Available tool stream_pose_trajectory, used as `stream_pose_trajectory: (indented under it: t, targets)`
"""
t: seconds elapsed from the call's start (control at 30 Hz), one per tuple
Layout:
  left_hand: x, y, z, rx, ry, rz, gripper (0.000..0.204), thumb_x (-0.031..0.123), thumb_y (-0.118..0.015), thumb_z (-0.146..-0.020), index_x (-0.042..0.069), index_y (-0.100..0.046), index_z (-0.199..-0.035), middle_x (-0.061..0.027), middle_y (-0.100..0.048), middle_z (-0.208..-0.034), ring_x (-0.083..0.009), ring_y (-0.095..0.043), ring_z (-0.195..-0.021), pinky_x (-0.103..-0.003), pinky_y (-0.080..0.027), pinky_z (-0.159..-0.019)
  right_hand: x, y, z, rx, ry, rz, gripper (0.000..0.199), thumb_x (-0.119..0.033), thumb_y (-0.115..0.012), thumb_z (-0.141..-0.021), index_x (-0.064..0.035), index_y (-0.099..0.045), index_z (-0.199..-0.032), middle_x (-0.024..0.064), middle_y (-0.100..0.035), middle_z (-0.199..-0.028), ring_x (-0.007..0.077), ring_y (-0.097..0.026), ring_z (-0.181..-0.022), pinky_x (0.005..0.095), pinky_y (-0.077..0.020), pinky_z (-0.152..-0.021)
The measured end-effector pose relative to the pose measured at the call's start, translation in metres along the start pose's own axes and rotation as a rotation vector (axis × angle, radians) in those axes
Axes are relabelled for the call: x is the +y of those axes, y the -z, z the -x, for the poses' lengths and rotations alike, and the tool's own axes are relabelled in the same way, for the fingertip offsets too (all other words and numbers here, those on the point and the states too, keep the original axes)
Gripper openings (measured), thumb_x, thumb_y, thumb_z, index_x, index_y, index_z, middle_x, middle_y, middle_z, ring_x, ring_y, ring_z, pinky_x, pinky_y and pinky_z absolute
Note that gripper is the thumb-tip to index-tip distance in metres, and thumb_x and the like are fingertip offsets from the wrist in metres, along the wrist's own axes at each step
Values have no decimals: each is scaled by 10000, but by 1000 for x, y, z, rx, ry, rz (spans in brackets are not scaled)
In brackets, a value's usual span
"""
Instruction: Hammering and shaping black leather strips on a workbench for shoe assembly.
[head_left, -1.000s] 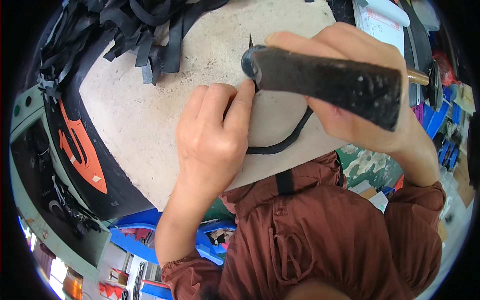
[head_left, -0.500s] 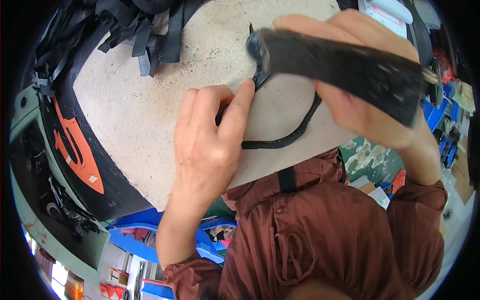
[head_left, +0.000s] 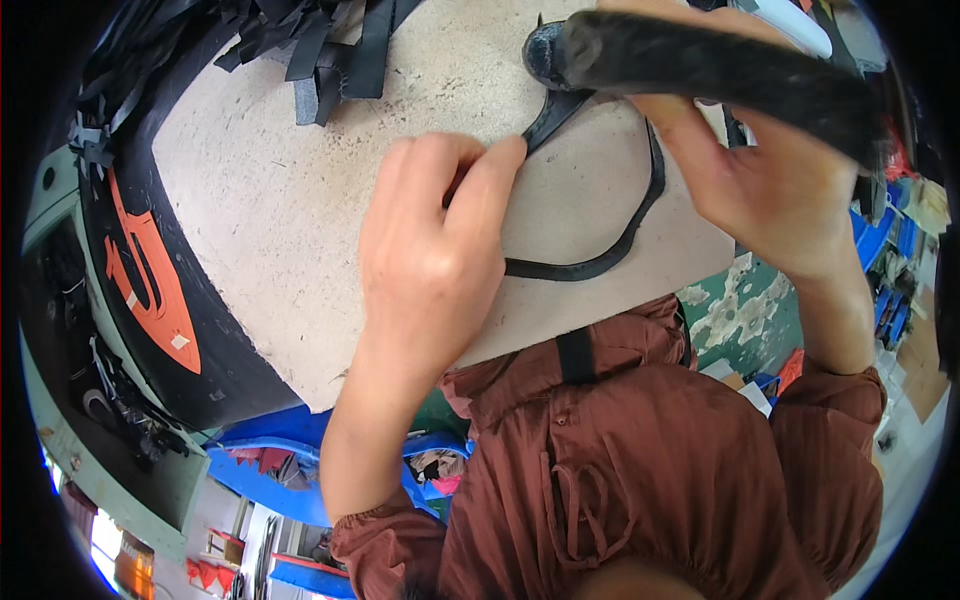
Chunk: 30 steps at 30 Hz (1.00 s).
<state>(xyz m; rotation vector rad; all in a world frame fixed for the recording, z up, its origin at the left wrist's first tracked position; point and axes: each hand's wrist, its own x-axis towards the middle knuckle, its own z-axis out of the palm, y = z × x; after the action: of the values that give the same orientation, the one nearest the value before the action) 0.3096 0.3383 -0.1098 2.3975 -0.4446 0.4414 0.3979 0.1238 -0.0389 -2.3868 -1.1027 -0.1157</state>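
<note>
My left hand presses its fingertips on one end of a black looped strap that lies on a pale beige work board. My right hand grips the dark handle of a black hammer, held level across the top right. The hammer's round head rests on or just above the strap's far end, close to my left fingertips.
A heap of black strap pieces lies at the board's far edge. A black-and-orange shaped piece sits to the left. Blue crates stand below the board, and cluttered shelves are on the right.
The hammer has swung upward and to the right, its head staying near the strap's end. My left hand still pins the strap, and the view has shifted slightly.
</note>
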Motion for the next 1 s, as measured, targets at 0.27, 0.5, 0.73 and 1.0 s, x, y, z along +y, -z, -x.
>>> stream_pose_trajectory:
  t: [0.27,0.5,0.73,1.0]
  targets:
    - [-7,7,0,-41,-27,0,375,-10,-679,-672,4,-746,-1041,-94,-588,-875,-257,-567,-774,-347,-492,-658,2,-9,7,-30,-21,49,352,27,-775,-837,-56,-744,-1177,66,-686,-879,201,-651,-736,311,-513,-668]
    - [-3,8,7,-58,-16,-41,414,-12,-682,-644,6,-752,-1052,-87,-603,-888,-248,-561,-770,-345,-497,-652,5,-11,5,-43,31,7,328,4,-777,-849,-53,-746,-1171,100,-747,-1059,223,-681,-782,316,-529,-696]
    - [-1,15,12,-36,-13,-29,404,-22,-685,-647,13,-752,-1044,-79,-599,-880,-243,-571,-780,-344,-503,-649,-4,-14,2,-104,-22,8,362,-51,-771,-820,-60,-728,-1180,72,-694,-875,223,-668,-742,322,-530,-671]
    - [8,22,11,-81,77,-14,305,-104,-704,-759,27,-756,-1029,-107,-638,-896,-258,-605,-758,-346,-509,-670,-10,-11,6,-137,-43,51,364,-15,-773,-849,-85,-741,-1205,97,-735,-977,244,-682,-747,327,-525,-667]
